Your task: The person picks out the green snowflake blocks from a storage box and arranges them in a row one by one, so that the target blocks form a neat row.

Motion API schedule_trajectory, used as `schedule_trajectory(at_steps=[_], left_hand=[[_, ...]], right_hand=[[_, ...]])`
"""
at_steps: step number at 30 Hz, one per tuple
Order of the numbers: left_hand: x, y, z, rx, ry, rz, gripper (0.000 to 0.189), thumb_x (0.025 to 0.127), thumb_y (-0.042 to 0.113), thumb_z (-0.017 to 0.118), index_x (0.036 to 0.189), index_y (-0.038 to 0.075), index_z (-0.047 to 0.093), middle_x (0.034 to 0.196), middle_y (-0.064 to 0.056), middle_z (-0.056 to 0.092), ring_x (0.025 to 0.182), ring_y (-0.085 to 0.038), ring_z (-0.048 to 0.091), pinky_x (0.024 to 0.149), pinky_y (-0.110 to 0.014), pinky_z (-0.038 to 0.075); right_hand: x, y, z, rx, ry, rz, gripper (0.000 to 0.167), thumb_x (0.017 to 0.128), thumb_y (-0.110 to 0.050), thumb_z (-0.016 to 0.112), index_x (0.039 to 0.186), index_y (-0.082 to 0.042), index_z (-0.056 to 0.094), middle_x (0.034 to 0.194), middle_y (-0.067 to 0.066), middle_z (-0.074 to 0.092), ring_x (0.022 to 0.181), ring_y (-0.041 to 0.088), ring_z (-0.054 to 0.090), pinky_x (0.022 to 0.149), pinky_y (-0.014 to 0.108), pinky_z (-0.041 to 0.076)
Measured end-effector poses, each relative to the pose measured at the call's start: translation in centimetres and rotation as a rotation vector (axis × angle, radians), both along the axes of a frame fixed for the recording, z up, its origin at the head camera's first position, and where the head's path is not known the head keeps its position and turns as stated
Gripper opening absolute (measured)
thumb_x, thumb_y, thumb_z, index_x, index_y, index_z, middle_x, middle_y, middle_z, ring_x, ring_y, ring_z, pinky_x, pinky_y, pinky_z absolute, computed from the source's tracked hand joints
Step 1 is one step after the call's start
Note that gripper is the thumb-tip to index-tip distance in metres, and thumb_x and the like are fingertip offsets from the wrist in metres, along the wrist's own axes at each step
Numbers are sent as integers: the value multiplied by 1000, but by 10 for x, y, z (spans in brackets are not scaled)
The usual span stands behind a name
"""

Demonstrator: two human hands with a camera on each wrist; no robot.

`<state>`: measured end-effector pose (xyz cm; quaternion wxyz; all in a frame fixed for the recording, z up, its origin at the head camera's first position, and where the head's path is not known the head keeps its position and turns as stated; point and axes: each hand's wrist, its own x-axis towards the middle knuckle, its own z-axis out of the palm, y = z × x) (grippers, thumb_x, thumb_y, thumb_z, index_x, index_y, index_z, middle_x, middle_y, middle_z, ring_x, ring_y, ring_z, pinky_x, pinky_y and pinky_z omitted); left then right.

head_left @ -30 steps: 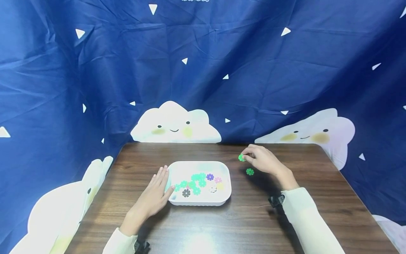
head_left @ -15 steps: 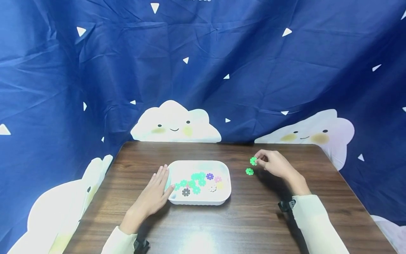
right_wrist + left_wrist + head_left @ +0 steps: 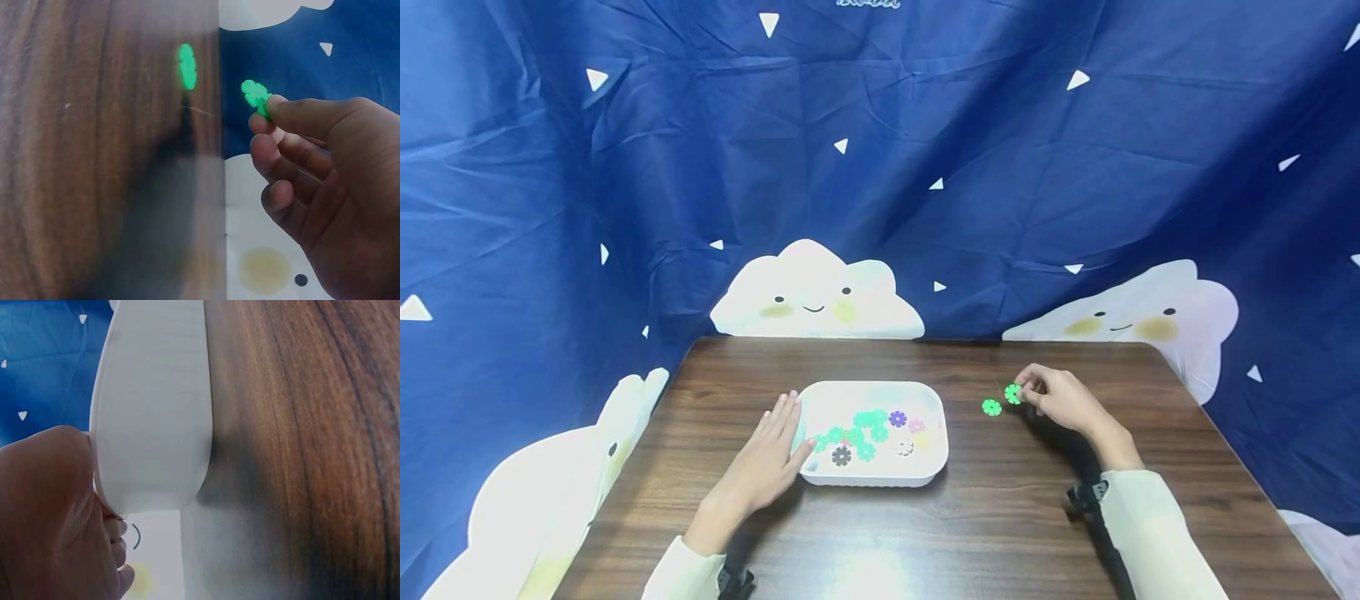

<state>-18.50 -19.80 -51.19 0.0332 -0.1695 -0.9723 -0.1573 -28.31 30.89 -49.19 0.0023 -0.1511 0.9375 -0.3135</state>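
Note:
My right hand [image 3: 1063,402] pinches a green flower-shaped disc [image 3: 255,97] between thumb and forefinger; in the right wrist view it is raised above the table. A second green disc [image 3: 992,407] lies on the wood just left of it. At the left end of a white plastic tray [image 3: 880,481], my left hand [image 3: 756,458] rests with straight fingers along the rim, the thumb reaching over the near corner. Inside the tray lie several green discs [image 3: 867,452], plus a purple disc [image 3: 897,419], a black disc [image 3: 841,456], a white disc [image 3: 905,447], and pink and yellow ones.
The dark wooden table [image 3: 1000,533] ends at a back edge against a blue curtain [image 3: 880,167] printed with white triangles and smiling clouds [image 3: 816,292]. A black wrist strap [image 3: 1086,497] sits at the right sleeve.
My right hand has carried its green disc rightward and toward me, from behind the lying disc to just right of it. The left hand and tray stay in place.

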Motion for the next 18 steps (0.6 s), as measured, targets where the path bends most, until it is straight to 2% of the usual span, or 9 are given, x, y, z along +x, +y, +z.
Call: schedule_trajectory(at_steps=[9, 18], left_hand=[[0, 0, 0, 0, 8, -3, 76, 113, 44, 45, 166, -6, 24, 176, -23, 20, 165, -39, 19, 134, -57, 22], [0, 0, -1, 2, 4, -4, 75, 114, 44, 44, 166, -6, 24, 176, -23, 20, 165, -39, 18, 134, -57, 22]], right_hand=[[0, 5, -18, -23, -67, -7, 8, 101, -6, 69, 108, -3, 70, 87, 5, 72, 64, 14, 63, 58, 26, 54], [-2, 6, -31, -20, -85, -28, 9, 102, -9, 69, 109, -3, 71, 87, 4, 73, 63, 13, 64, 59, 27, 56]])
